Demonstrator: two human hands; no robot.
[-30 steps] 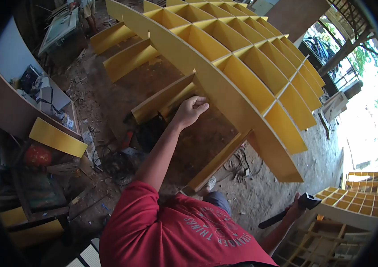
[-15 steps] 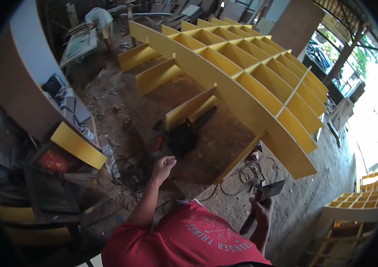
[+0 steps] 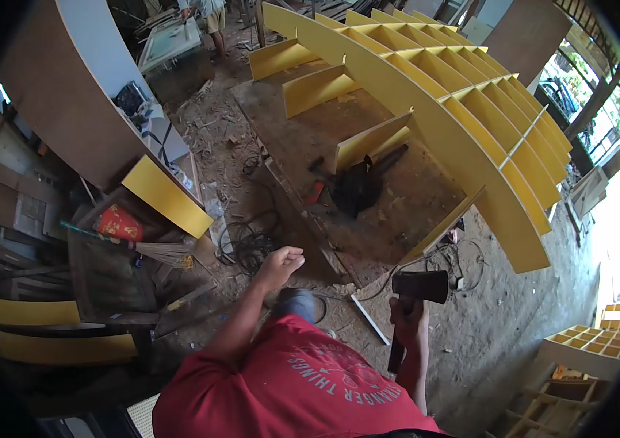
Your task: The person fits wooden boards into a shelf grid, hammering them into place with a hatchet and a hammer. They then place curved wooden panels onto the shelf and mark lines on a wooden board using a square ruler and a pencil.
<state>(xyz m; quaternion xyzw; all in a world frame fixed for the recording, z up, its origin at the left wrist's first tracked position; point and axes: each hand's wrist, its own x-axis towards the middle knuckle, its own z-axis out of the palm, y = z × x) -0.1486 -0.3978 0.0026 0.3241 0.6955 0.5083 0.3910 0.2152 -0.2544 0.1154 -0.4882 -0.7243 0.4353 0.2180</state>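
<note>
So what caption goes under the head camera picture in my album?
Right hand gripping a hatchet-like tool, left hand loosely curled, big yellow grid frame beyond.

Straight ahead, the big lattice frame (image 3: 463, 128) stands over the board (image 3: 332, 124), with a bundle (image 3: 357, 188) lying on that board. Here on the near right is the right hand (image 3: 408, 317), the hatchet (image 3: 419, 286) in it, a loose strip (image 3: 370, 320) on the ground to its left. Across to the left hand (image 3: 281, 266), a cable coil (image 3: 248, 244) just left of it! Further left lies a broom (image 3: 167, 253), a panel (image 3: 167, 197) beyond. Far right, a smaller lattice (image 3: 591, 339); back left, another person (image 3: 215, 18).
</note>
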